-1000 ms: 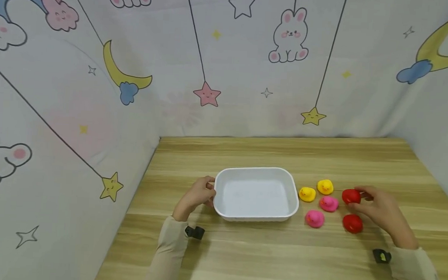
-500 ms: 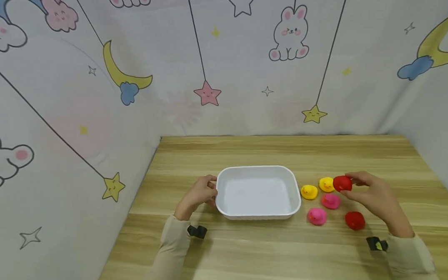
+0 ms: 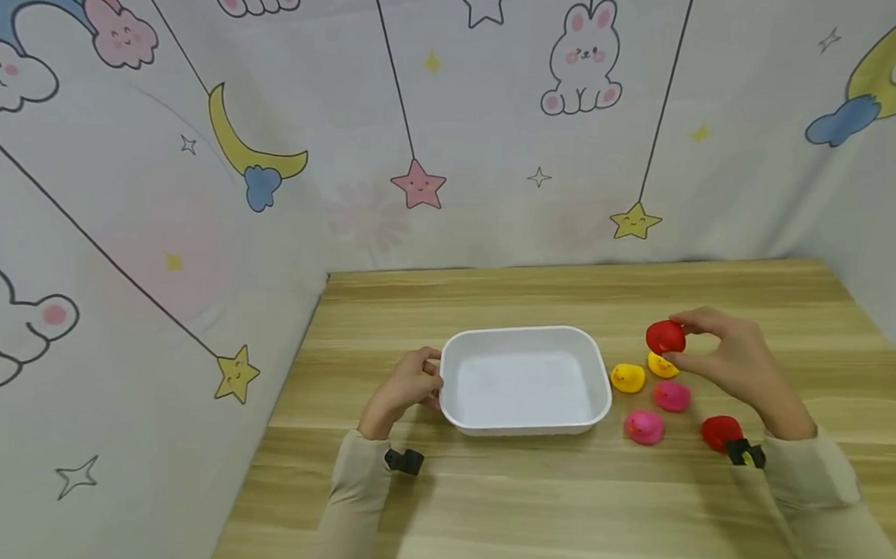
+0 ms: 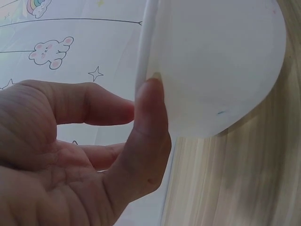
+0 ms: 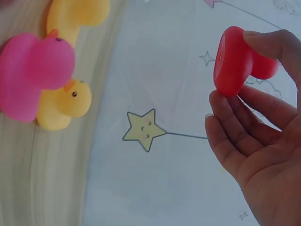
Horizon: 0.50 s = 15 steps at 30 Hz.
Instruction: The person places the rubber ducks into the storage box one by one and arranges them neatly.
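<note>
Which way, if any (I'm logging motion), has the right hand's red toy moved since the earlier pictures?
Yes: in the head view, the red toy has moved leftward and up relative to the far yellow duck.

I'm at a wood-grain table (image 3: 558, 501), walled in far, left and right by pale hangings (image 3: 337, 58). Printed rabbits (image 3: 583, 64), crescent moons (image 3: 236, 147) and smiling stars (image 3: 419, 185), plus toy ducks (image 3: 646, 426) on the right, suggest a child's play corner; home or studio, I can't tell.
</note>
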{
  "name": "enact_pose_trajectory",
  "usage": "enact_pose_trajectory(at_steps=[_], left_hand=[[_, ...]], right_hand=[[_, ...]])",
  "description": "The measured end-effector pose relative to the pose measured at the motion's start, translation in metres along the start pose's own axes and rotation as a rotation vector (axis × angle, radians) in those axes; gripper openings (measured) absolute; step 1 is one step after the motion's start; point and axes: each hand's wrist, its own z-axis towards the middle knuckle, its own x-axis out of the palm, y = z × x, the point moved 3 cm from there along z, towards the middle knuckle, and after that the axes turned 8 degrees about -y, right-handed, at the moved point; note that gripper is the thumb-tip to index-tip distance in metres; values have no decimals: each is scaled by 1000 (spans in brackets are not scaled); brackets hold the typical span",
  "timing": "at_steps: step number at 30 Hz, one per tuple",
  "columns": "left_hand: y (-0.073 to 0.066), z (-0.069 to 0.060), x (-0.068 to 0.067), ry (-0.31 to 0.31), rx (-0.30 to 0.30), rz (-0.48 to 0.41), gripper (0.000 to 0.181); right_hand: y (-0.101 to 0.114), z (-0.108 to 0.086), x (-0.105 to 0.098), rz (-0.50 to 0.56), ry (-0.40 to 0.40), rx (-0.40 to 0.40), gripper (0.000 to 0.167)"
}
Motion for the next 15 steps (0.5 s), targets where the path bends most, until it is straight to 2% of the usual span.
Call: enact_pose_trajectory(at_steps=[8,15], left_hand=[[-1,0,-1,-15,-6,2,58],[-2,1,0,-1,3,23,58]], right_hand=[[18,14,8,1,33,-51,48],[27,24,17,31,39,-136,47]])
